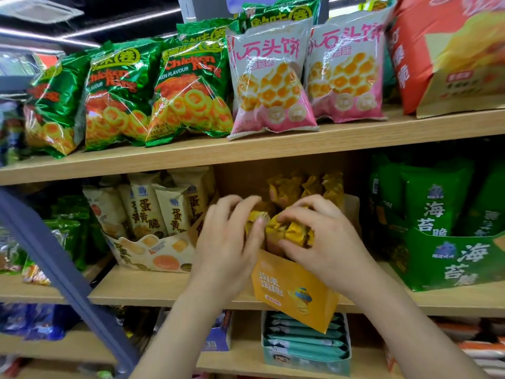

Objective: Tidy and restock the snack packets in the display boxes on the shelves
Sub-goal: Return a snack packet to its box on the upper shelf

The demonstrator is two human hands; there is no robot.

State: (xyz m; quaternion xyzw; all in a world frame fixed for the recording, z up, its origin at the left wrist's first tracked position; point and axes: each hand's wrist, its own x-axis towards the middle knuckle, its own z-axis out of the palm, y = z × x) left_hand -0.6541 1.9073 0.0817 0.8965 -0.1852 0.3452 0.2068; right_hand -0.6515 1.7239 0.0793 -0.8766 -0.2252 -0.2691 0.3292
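Observation:
An orange-yellow display box (295, 291) stands on the middle shelf, its front flap hanging over the shelf edge. Several small yellow snack packets (287, 231) fill its front; more yellow packets (306, 187) stand at the back. My left hand (229, 242) grips the packets at the box's left side, thumb on a packet. My right hand (325, 242) closes over the packets from the right, fingers curled on them. The two hands nearly touch above the box.
A cream box of egg-yolk snack packets (153, 250) sits left of the orange box, a green seaweed-snack box (451, 258) right. Green and pink bags (270, 77) line the top shelf. A teal packet box (306, 343) sits below. A blue-grey diagonal bar (54, 263) crosses at left.

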